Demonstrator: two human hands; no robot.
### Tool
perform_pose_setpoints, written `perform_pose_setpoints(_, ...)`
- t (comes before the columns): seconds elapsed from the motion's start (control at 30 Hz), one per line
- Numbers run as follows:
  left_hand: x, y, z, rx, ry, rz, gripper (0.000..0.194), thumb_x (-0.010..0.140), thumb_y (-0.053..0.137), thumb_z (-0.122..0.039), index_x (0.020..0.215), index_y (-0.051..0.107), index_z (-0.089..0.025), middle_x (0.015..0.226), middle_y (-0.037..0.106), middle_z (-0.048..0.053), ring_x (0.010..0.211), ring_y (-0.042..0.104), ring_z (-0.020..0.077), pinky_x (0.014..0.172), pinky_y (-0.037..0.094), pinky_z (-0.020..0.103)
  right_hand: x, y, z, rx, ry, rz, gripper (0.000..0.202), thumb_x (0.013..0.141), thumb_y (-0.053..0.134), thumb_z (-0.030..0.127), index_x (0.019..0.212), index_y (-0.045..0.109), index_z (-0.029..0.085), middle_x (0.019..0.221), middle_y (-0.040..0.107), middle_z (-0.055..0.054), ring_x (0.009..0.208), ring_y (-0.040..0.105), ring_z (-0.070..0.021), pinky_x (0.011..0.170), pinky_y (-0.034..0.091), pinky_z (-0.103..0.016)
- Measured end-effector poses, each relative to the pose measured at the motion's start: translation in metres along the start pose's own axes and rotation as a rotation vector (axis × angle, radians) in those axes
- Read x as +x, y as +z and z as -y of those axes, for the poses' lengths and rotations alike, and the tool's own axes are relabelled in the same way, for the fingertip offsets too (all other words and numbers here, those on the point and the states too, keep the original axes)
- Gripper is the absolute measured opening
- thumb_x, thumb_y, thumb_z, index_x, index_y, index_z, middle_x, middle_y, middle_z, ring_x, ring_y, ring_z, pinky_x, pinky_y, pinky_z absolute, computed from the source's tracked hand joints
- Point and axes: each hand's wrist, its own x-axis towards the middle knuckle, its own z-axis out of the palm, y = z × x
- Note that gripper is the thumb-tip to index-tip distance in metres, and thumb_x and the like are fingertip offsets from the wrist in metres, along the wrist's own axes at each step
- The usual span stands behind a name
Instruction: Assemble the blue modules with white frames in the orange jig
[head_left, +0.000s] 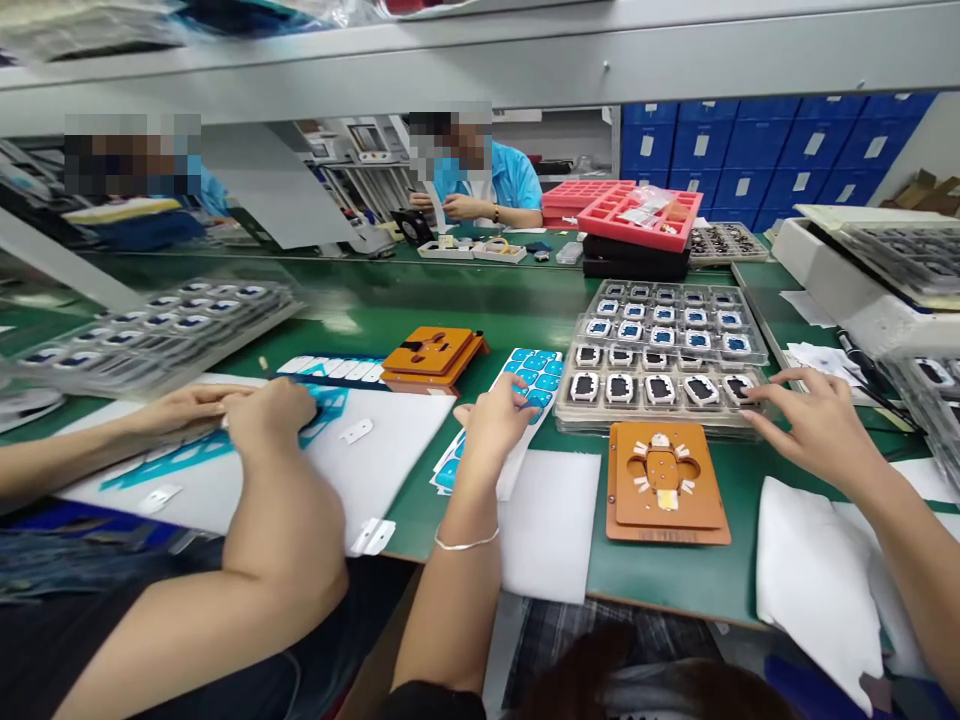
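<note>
My left hand [495,425] is over a sheet of blue adhesive stickers [541,370], thumb apart and fingers bent above the blue shapes. Whether a fingertip touches a sticker is unclear. At the right end of a clear plastic tray [566,415], my right hand [817,425] has its fingers apart. Its index finger and thumb are beside a white-rimmed, dark-centred housing [737,388] in the front row. Between my hands, an orange fixture [709,500] with a shaped recess lies on the green table. A white foam sheet [551,540] lies left of it.
On the left, a co-worker's hands [266,405] work over a white foam board [397,420] with blue sticker strips. A second orange fixture [431,355] stands behind. White foam [814,590] hangs over the right table edge. Red trays [637,215] are stacked at the back.
</note>
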Motion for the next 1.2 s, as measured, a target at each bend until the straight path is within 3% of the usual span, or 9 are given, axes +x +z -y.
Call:
perform_pose_setpoints(0.1, -0.008, 0.0, -0.003, -0.155, 0.17, -0.127, 0.031, 0.082, 0.066, -0.022, 0.111, 0.055, -0.024, 0.097, 0.072, 0.003, 0.094, 0.068, 0.0236, 0.088, 0.046, 0.039, 0.002, -0.002, 0.007, -0.041, -0.041, 0.01, 0.038, 0.1, 0.035, 0.046, 0.101, 0.062, 0.019, 0.101, 0.071, -0.016, 0.109, 0.057, -0.0346, 0.085, 0.038, -0.051)
perform_pose_setpoints(0.2, -0.025, 0.008, -0.013, -0.426, 0.656, -0.298, 0.014, 0.086, 0.064, -0.024, 0.1, 0.06, -0.023, 0.092, 0.073, 0.001, 0.082, 0.067, 0.0176, 0.079, 0.046, 0.032, 0.004, 0.002, 0.007, 0.089, 0.007, 0.052, 0.036, 0.099, 0.037, 0.047, 0.094, 0.062, 0.021, 0.095, 0.071, -0.012, 0.103, 0.058, -0.0318, 0.084, 0.04, -0.048)
perform_pose_setpoints(0.27, -0.039, 0.014, -0.022, -0.472, 1.019, -0.249, 0.002, 0.091, 0.061, -0.024, 0.092, 0.063, -0.024, 0.087, 0.073, -0.002, 0.08, 0.065, 0.0151, 0.081, 0.043, 0.033, 0.007, 0.004, 0.002, 0.235, 0.048, 0.075, 0.037, 0.097, 0.042, 0.052, 0.088, 0.062, 0.023, 0.09, 0.07, -0.009, 0.096, 0.059, -0.0298, 0.082, 0.042, -0.047)
perform_pose_setpoints(0.33, -0.05, 0.02, -0.029, -0.408, 1.228, -0.128, 0.009, 0.094, 0.056, -0.022, 0.093, 0.065, -0.026, 0.088, 0.074, -0.004, 0.083, 0.063, 0.0147, 0.082, 0.037, 0.035, 0.009, 0.004, -0.003, 0.385, 0.1, 0.075, 0.039, 0.091, 0.049, 0.06, 0.086, 0.064, 0.024, 0.087, 0.069, -0.008, 0.092, 0.059, -0.0286, 0.077, 0.046, -0.043)
perform_pose_setpoints(0.53, -0.06, 0.029, -0.034, -0.212, 1.24, 0.101, 0.029, 0.099, 0.051, -0.04, 0.122, 0.061, -0.025, 0.105, 0.074, 0.002, 0.097, 0.058, 0.0205, 0.084, 0.027, 0.038, 0.012, -0.012, 0.005, 0.738, 0.283, -0.096, 0.035, 0.079, 0.068, 0.059, 0.072, 0.063, 0.025, 0.082, 0.067, -0.005, 0.083, 0.062, -0.0236, 0.078, 0.052, -0.041)
perform_pose_setpoints(0.67, -0.06, 0.031, -0.034, -0.208, 1.316, 0.12, 0.029, 0.1, 0.048, -0.043, 0.115, 0.065, -0.025, 0.111, 0.074, 0.002, 0.105, 0.058, 0.022, 0.089, 0.025, 0.039, 0.009, -0.019, 0.026, 1.047, 0.272, -0.075, 0.028, 0.078, 0.075, 0.05, 0.079, 0.063, 0.025, 0.081, 0.066, -0.004, 0.072, 0.063, -0.0183, 0.063, 0.054, -0.033)
perform_pose_setpoints(0.77, -0.06, 0.031, -0.034, -0.211, 1.417, 0.097, 0.035, 0.101, 0.044, -0.048, 0.11, 0.067, -0.023, 0.115, 0.073, 0.001, 0.111, 0.055, 0.0249, 0.09, 0.023, 0.042, 0.006, -0.014, 0.04, 1.139, 0.17, -0.075, 0.019, 0.081, 0.075, 0.039, 0.093, 0.066, 0.027, 0.086, 0.067, -0.003, 0.074, 0.063, -0.0162, 0.063, 0.055, -0.03)
perform_pose_setpoints(0.93, -0.057, 0.03, -0.033, -0.208, 1.427, 0.081, 0.046, 0.104, 0.028, -0.044, 0.104, 0.068, -0.022, 0.121, 0.071, 0.002, 0.115, 0.051, 0.0281, 0.091, 0.024, 0.045, 0.005, -0.008, 0.054, 1.163, 0.003, 0.027, 0.01, 0.087, 0.069, 0.031, 0.095, 0.071, 0.025, 0.087, 0.064, -0.004, 0.081, 0.064, -0.0163, 0.064, 0.057, -0.029)
perform_pose_setpoints(1.2, -0.058, 0.032, -0.034, -0.209, 1.434, 0.112, 0.05, 0.103, 0.026, -0.048, 0.112, 0.067, -0.021, 0.111, 0.073, 0.005, 0.105, 0.05, 0.0269, 0.089, 0.028, 0.044, 0.004, -0.011, 0.061, 0.897, -0.21, 0.119, 0.007, 0.093, 0.063, 0.025, 0.09, 0.068, 0.023, 0.075, 0.068, -0.001, 0.07, 0.061, -0.0148, 0.063, 0.05, -0.03)
